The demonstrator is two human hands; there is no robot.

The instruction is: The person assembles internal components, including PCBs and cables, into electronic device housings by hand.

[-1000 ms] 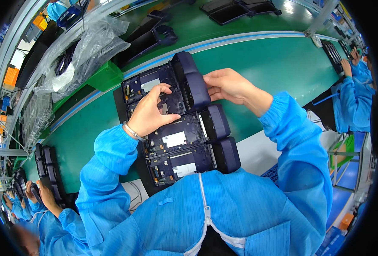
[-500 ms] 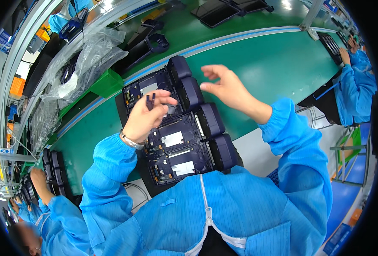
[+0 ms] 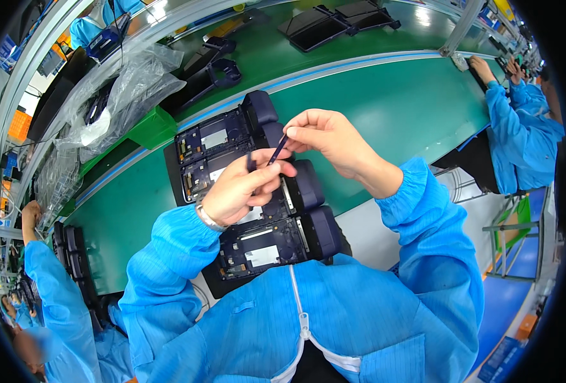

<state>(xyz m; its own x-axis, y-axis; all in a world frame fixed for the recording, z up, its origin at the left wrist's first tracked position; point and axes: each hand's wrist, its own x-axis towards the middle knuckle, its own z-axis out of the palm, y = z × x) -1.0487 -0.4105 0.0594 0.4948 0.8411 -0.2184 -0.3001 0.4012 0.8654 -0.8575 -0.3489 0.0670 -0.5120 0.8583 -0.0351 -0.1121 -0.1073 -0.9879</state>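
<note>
- Half a second ago your right hand [image 3: 333,142] was apart and empty; now it has come in close to your left hand [image 3: 243,189] and pinches the upper end of a thin dark strip [image 3: 278,148].
- That puts the work, as I judge it, on the strip in mid-air between your hands, with the open cases [image 3: 276,235] left alone below.
- Your left hand is half curled, fingertips at the strip's lower end, and seems to grasp a second dark piece [image 3: 251,162] between its fingers; the exact grip is too small to tell.
- The strip looks slim, straight and smooth; I cannot tell whether it is stiff or soft.
- Under and around your left hand, four dark, hard-looking cases lie in a row, with white rectangular patches [image 3: 262,256] inside and rounded blocks [image 3: 324,231] on the right.
- Beyond your right hand spreads the smooth green tabletop [image 3: 385,105]; beyond your left, crinkled clear plastic [image 3: 144,73] and a green bin [image 3: 159,129].
</note>
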